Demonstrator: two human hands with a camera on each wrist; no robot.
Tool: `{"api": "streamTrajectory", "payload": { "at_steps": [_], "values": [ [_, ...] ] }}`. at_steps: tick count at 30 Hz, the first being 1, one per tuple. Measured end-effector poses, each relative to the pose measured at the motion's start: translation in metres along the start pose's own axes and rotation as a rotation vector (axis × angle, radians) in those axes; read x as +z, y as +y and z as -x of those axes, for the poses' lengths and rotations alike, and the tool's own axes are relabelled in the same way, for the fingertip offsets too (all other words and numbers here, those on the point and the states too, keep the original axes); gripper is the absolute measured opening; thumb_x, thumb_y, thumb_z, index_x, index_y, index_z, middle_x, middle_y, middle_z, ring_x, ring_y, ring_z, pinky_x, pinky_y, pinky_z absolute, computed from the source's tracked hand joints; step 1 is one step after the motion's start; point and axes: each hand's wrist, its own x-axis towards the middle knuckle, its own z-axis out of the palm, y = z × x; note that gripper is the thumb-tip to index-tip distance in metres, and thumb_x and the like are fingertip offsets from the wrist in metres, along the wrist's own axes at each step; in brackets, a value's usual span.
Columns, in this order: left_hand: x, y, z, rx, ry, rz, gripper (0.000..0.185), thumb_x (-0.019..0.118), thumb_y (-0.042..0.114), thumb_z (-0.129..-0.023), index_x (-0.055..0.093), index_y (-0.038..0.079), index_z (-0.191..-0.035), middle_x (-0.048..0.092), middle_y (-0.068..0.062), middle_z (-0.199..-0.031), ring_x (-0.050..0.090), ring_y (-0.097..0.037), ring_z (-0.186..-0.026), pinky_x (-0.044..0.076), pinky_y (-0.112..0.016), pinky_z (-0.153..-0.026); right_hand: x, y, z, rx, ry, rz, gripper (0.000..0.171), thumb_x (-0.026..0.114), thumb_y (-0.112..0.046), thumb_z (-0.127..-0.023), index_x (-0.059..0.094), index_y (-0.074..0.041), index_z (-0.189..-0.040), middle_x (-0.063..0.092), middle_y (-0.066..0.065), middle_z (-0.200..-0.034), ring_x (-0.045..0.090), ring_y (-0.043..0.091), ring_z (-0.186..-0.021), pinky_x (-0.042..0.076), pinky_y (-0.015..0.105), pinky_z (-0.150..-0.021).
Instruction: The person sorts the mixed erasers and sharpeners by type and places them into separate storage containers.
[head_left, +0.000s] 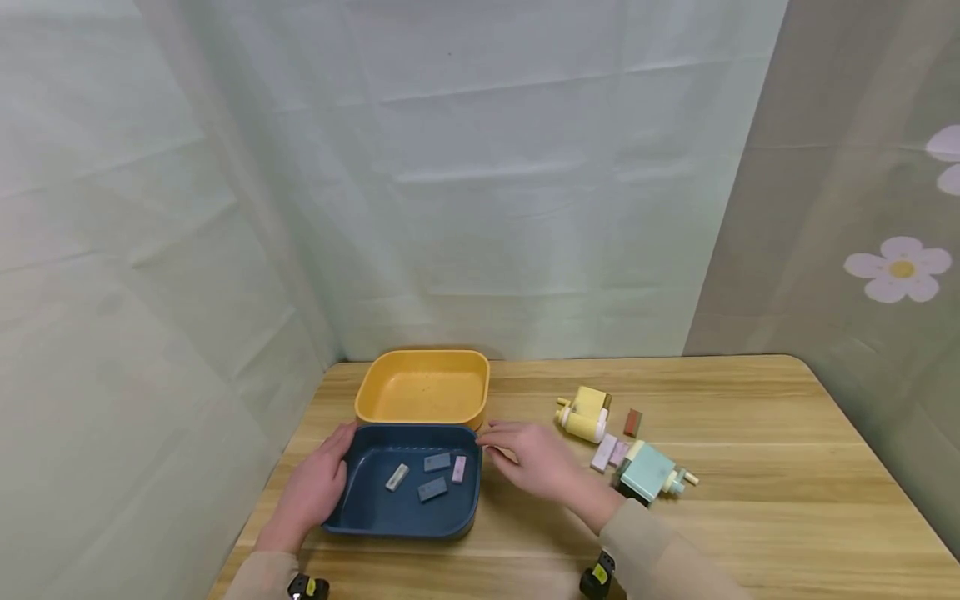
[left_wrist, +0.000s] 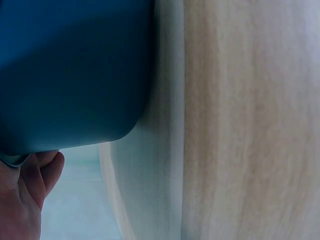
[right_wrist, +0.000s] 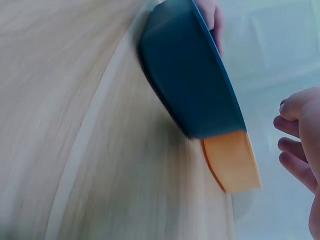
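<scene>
A dark blue plastic bin (head_left: pixel 378 527) stands on the table with several small rectangular eraser-like blocks inside, among them a white block (head_left: pixel 397 477), a pink block (head_left: pixel 459 469) and a blue-grey block (head_left: pixel 432 489). My left hand (head_left: pixel 313 487) holds the bin's left wall at the rim; in the left wrist view that hand (left_wrist: pixel 25 195) shows beside the bin's edge. At the right rim is my right hand (head_left: pixel 536 461), its fingers relaxed and nothing seen in them. The right wrist view shows the right hand (right_wrist: pixel 302 145) apart from the bin (right_wrist: pixel 192 75).
A yellow bin (head_left: pixel 423 392) sits directly behind the blue one. To the right lie a yellow boxy device (head_left: pixel 587 412) and a teal one (head_left: pixel 648 472), both with crank-like knobs. Near them are a lilac block (head_left: pixel 603 452) and a red-brown block (head_left: pixel 633 422). Cloth hangs behind the table.
</scene>
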Motion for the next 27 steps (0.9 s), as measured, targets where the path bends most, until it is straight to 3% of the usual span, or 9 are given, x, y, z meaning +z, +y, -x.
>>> {"api": "streamTrajectory", "payload": {
  "at_steps": [7,17,27],
  "values": [
    [-0.002,0.001,0.001,-0.005,-0.008,0.0,0.055,0.05,0.001,-0.105,0.043,-0.006,-0.16,0.045,-0.028,-0.162,0.044,-0.049,-0.148,0.04,-0.065,-0.118,-0.013,0.011,0.013,0.031,-0.018,0.017,0.019,0.074,-0.014,-0.101,0.082,-0.016,-0.118,0.08,0.0,-0.119,0.073,0.021,-0.12,0.064,0.041,-0.091],
    [-0.001,0.0,0.0,-0.012,-0.015,0.002,0.056,0.049,0.002,-0.106,0.041,-0.007,-0.16,0.044,-0.028,-0.163,0.043,-0.049,-0.149,0.04,-0.065,-0.118,-0.023,0.032,0.037,0.067,-0.176,0.072,0.02,0.075,-0.014,-0.1,0.082,-0.014,-0.119,0.079,-0.002,-0.12,0.067,0.031,-0.13,0.061,0.047,-0.099],
    [-0.001,0.001,0.0,-0.017,-0.016,0.003,0.056,0.049,0.003,-0.106,0.041,-0.007,-0.16,0.044,-0.028,-0.162,0.043,-0.049,-0.149,0.04,-0.065,-0.118,-0.039,0.045,0.061,0.046,-0.256,0.101,0.02,0.076,-0.012,-0.098,0.082,-0.014,-0.118,0.08,-0.004,-0.117,0.07,0.031,-0.125,0.063,0.045,-0.094]
  ]
}}
